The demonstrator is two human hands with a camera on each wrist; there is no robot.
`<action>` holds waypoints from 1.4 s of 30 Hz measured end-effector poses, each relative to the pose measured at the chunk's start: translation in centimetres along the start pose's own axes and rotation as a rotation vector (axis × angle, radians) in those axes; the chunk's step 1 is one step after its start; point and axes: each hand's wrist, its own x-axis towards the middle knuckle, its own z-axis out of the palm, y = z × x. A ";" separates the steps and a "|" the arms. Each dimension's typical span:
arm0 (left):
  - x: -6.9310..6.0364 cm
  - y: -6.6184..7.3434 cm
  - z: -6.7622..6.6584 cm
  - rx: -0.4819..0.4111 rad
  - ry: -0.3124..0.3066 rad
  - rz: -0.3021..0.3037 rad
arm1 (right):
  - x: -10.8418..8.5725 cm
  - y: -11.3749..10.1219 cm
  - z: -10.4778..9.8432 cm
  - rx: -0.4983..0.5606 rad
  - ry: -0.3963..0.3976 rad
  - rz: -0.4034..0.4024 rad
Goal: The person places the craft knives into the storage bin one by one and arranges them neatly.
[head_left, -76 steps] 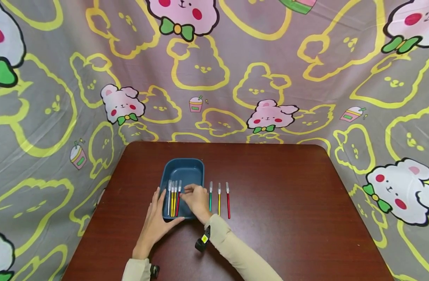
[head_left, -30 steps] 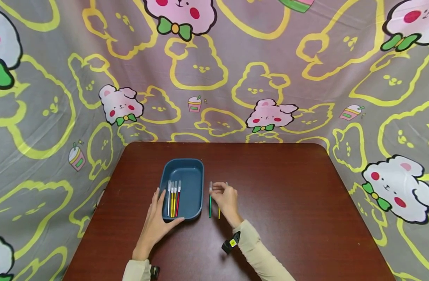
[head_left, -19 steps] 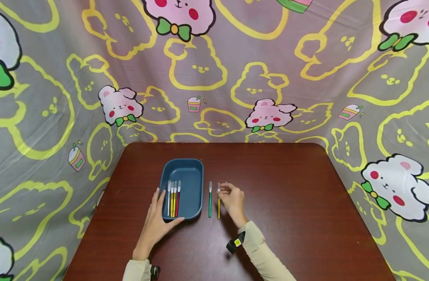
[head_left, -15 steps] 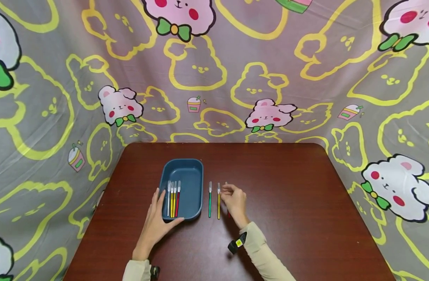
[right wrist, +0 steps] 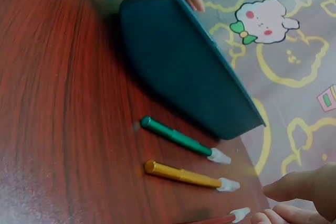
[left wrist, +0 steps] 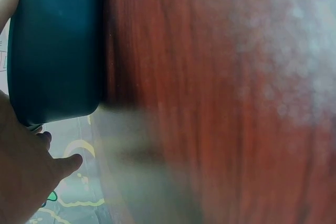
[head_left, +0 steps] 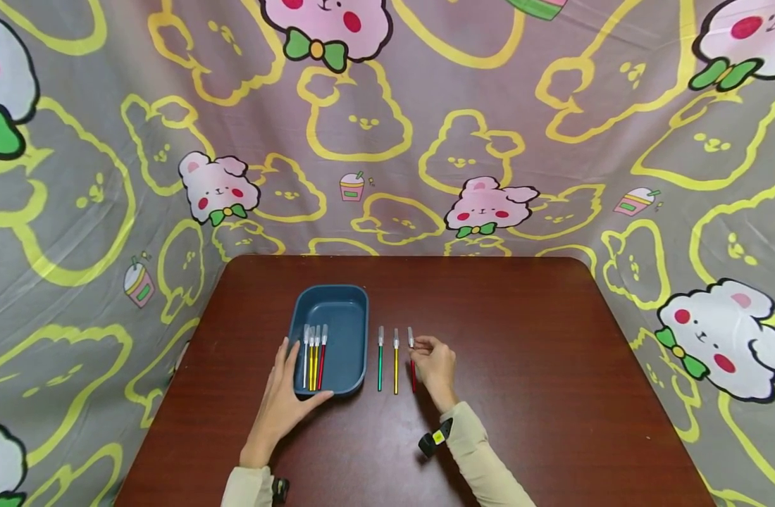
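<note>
My left hand (head_left: 277, 408) rests against the left side and near corner of a blue tray (head_left: 346, 384), fingers straight and thumb spread out. In the tray a silver, two yellow and a red craft knife (head_left: 321, 362) lie side by side, with clear caps. To the right of the tray, a green craft knife (head_left: 380, 366), a yellow craft knife (head_left: 397, 370) and another red craft knife (head_left: 414, 380) lie in a row on the table. My right hand (head_left: 435, 366) is at the capped end of that red knife, thumb and fingers apart; whether they touch it is unclear.
The brown table (head_left: 521, 338) extends to the right of the knives. A patterned cloth (head_left: 375, 141) hangs behind the table and along both sides. Each wrist wears a small black camera (head_left: 433, 440).
My right hand has left the tray and moved right, past the green and yellow knives to the red one on the table. My left hand, the tray and the knives look unmoved.
</note>
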 end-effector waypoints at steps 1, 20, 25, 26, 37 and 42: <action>0.0 0.0 0.0 -0.001 0.000 0.001 | 0.0 0.1 0.0 -0.001 -0.001 0.006; -0.1 0.0 0.0 -0.003 0.004 0.008 | -0.6 1.7 1.1 -0.037 0.035 0.107; -0.1 -0.1 0.0 -0.004 0.007 0.012 | -0.7 1.8 1.5 -0.012 0.034 0.130; -0.1 -0.1 0.0 -0.004 0.006 0.014 | -0.7 1.8 1.6 -0.010 0.034 0.135; -0.1 -0.1 -0.2 -0.018 0.000 0.025 | -0.9 1.9 2.0 -0.053 0.052 0.148; -0.1 0.0 -0.2 -0.018 -0.002 0.023 | -0.9 1.8 2.2 -0.067 0.064 0.156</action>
